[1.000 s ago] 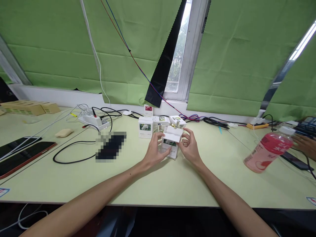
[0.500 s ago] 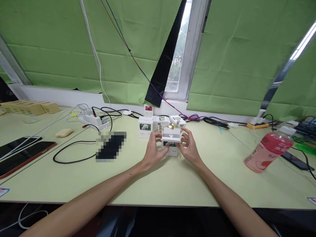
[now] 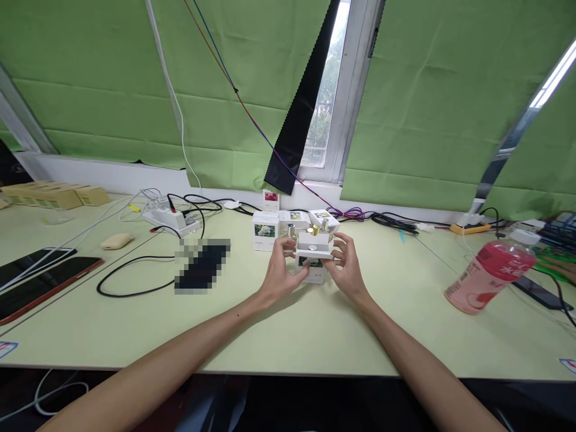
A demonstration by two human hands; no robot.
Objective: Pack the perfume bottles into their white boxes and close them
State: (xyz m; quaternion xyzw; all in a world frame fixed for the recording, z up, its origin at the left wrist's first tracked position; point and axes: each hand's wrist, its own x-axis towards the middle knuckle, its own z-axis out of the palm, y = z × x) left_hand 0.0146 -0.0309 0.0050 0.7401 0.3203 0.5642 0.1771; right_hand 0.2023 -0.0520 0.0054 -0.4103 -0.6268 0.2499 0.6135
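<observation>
A small white box (image 3: 317, 277) with a white flower picture on its front stands on the table, its top flap (image 3: 314, 247) open. My left hand (image 3: 281, 273) grips the box's left side, thumb across the front. On the opposite side, my right hand (image 3: 346, 273) has its curled fingers closed on the box. Just behind it are small bottles with a silver cap (image 3: 291, 230) and gold-coloured caps (image 3: 313, 230); their lower parts are hidden. Another flower box (image 3: 264, 234) stands left of the bottles, and more white boxes (image 3: 324, 218) sit behind.
To the left are a phone (image 3: 49, 282), a cream case (image 3: 117, 241), a power strip (image 3: 173, 217) and a pixelated dark object (image 3: 202, 267). A pink drink bottle (image 3: 490, 273) leans at right. Cables (image 3: 391, 223) run along the wall. Something like another person's hand (image 3: 560, 266) shows at the right edge.
My hands and the box have barely moved, shifting very slightly to the right. At the far right edge, what looks like another person's hand has come into view.
</observation>
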